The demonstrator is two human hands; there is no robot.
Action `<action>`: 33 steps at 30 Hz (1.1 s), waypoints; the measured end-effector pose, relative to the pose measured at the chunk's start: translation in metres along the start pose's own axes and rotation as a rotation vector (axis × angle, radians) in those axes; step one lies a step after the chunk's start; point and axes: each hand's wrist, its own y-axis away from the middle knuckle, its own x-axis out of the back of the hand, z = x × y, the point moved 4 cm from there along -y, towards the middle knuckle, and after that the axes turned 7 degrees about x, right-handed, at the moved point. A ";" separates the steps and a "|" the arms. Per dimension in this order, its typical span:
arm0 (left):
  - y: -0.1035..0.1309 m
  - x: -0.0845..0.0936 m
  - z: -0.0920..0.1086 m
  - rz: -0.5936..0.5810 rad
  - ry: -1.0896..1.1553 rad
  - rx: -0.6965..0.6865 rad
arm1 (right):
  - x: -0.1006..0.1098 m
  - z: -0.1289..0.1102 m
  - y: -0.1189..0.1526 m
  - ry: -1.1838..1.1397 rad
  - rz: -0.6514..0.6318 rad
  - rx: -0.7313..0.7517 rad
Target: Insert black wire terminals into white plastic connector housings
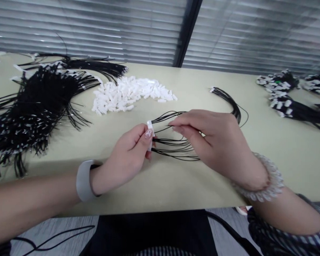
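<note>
My left hand (133, 149) grips a white plastic connector housing (149, 125) upright between thumb and fingers. Thin black wires (173, 141) run out of the housing's right side in several groups. To the right, my right hand (210, 138) pinches one black wire (162, 128) with thumb and forefinger, a short way from the housing. Part of the bundle passes behind that hand. It comes out beyond as a black cable (228, 97) ending in a small white connector (212, 89).
Loose white housings (125, 94) lie in a heap at mid-table. A big pile of black wires with metal ends (40, 103) covers the left side. Bundled black cables with white connectors (282, 103) sit at the far right. Window blinds (96, 28) stand behind the table (149, 192).
</note>
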 end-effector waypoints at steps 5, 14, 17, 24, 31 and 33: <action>0.002 0.000 0.001 -0.006 -0.069 -0.027 | -0.004 0.001 -0.001 -0.009 -0.050 -0.003; 0.005 -0.001 0.003 -0.032 -0.200 -0.104 | -0.013 -0.002 -0.003 0.030 -0.158 -0.001; 0.005 -0.001 0.004 -0.027 -0.214 -0.105 | -0.014 -0.002 -0.005 0.012 -0.170 0.003; 0.005 -0.002 0.004 -0.035 -0.154 -0.061 | -0.018 -0.002 -0.003 -0.070 -0.021 0.041; 0.002 -0.001 0.006 -0.054 -0.036 -0.028 | -0.018 -0.004 -0.006 -0.147 0.047 0.047; 0.001 0.001 0.003 -0.022 0.062 0.017 | -0.005 0.004 -0.006 -0.156 0.129 -0.020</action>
